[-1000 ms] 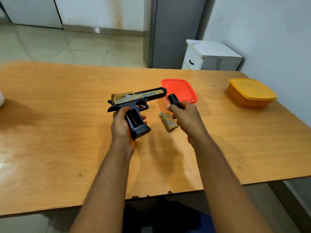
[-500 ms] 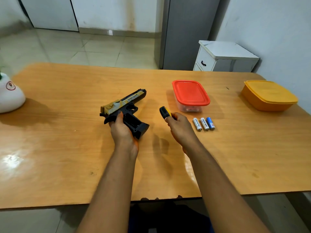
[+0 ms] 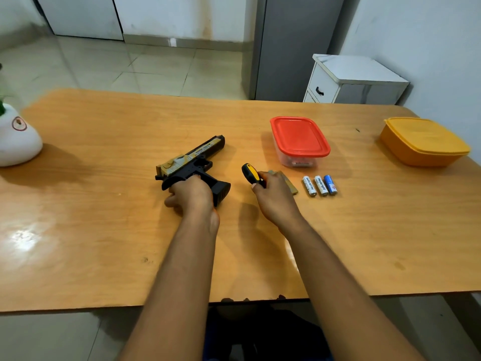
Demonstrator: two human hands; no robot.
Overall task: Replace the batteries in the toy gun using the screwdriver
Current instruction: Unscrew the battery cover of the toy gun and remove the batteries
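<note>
The black and tan toy gun [image 3: 194, 160] lies on its side on the wooden table [image 3: 104, 204], barrel pointing to the far right. My left hand [image 3: 191, 198] grips its black handle. My right hand [image 3: 276, 198] holds the screwdriver [image 3: 250, 173] by its black and yellow handle; the shaft is hidden under my fingers. A tan cover piece [image 3: 289, 183] lies partly under that hand. To its right, three batteries [image 3: 320, 185] lie side by side, two white and one blue.
A clear box with a red lid [image 3: 299, 138] stands behind the batteries. An orange lidded container [image 3: 424, 142] sits at the far right edge. A white pot [image 3: 18, 139] is at the far left. A white cabinet [image 3: 351, 79] stands beyond the table.
The gun has come down from a raised position onto the table. My right hand with the screwdriver has lowered beside the tan cover. The view has shifted, so the batteries now show.
</note>
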